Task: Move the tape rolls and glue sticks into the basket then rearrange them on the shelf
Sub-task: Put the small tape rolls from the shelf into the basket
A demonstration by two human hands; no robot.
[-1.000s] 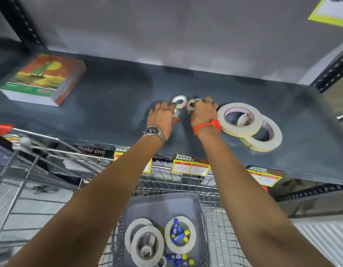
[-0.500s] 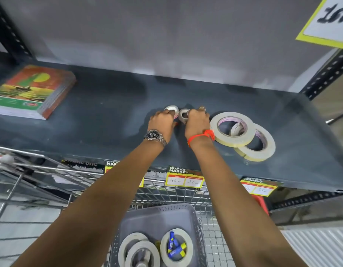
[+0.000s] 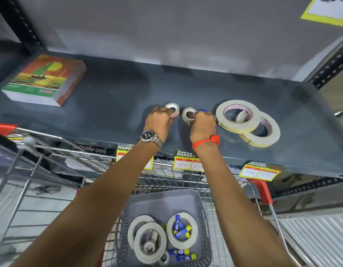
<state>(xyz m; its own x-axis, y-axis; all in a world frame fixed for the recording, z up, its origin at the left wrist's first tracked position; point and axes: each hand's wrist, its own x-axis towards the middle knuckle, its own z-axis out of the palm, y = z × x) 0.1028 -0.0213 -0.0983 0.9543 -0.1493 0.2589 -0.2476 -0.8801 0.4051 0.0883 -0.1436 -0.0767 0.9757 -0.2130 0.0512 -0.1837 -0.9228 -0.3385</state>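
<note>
Both my hands rest on the dark shelf (image 3: 112, 105). My left hand (image 3: 160, 122) pinches a small white tape roll (image 3: 172, 108). My right hand (image 3: 202, 125) grips a small grey tape roll (image 3: 187, 114) beside it, and a blue tip shows above its fingers. Two large cream tape rolls (image 3: 236, 116) (image 3: 263, 132) overlap to the right, with a small roll (image 3: 243, 116) inside the nearer ring. Below, the grey basket (image 3: 163, 198) holds three large tape rolls (image 3: 181, 230) and several blue-yellow glue sticks (image 3: 183, 254).
A stack of notebooks (image 3: 45, 79) lies at the shelf's left end. Price tags (image 3: 188, 163) hang along the shelf's front edge. The basket sits in a wire shopping cart (image 3: 51, 151) with red handles. Black perforated uprights frame the shelf.
The two small rolls now sit farther apart, the white one drawn left by my left hand. The view has shifted slightly; the big rolls stay put.
</note>
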